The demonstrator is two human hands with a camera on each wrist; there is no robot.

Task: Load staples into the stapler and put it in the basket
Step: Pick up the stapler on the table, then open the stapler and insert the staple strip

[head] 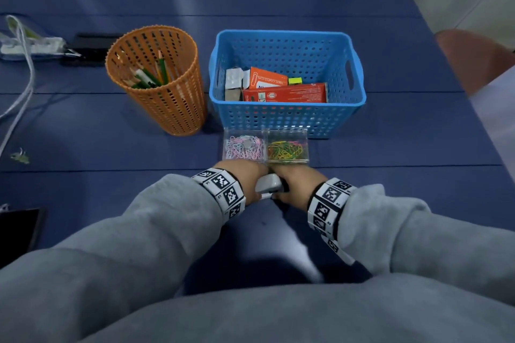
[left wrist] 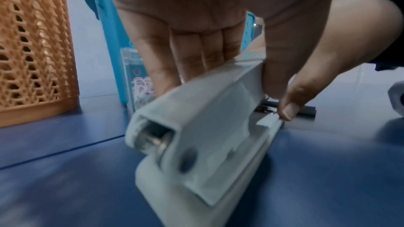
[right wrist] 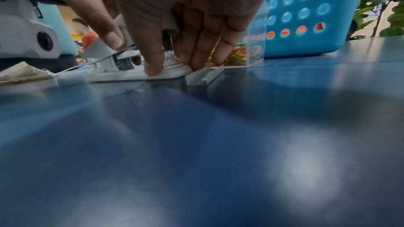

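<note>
A grey stapler [head: 269,186] sits on the blue table just in front of me, between both hands. In the left wrist view the stapler [left wrist: 196,135] has its top arm tilted up off the base. My left hand [head: 242,179] grips that arm, fingers [left wrist: 196,61] behind it and thumb on the near side. My right hand [head: 295,184] pinches the front end of the base [right wrist: 135,75], index finger pressing down on it. A small ridged silvery strip [right wrist: 197,75], which looks like staples, lies by my right fingertips. The blue basket [head: 287,117] stands beyond the hands.
An orange mesh cup [head: 158,78] with pencils stands left of the basket. Two clear boxes of paper clips [head: 266,146] sit between my hands and the basket. Orange boxes [head: 284,92] lie inside the basket. A cable [head: 26,69] and dark devices lie at far left.
</note>
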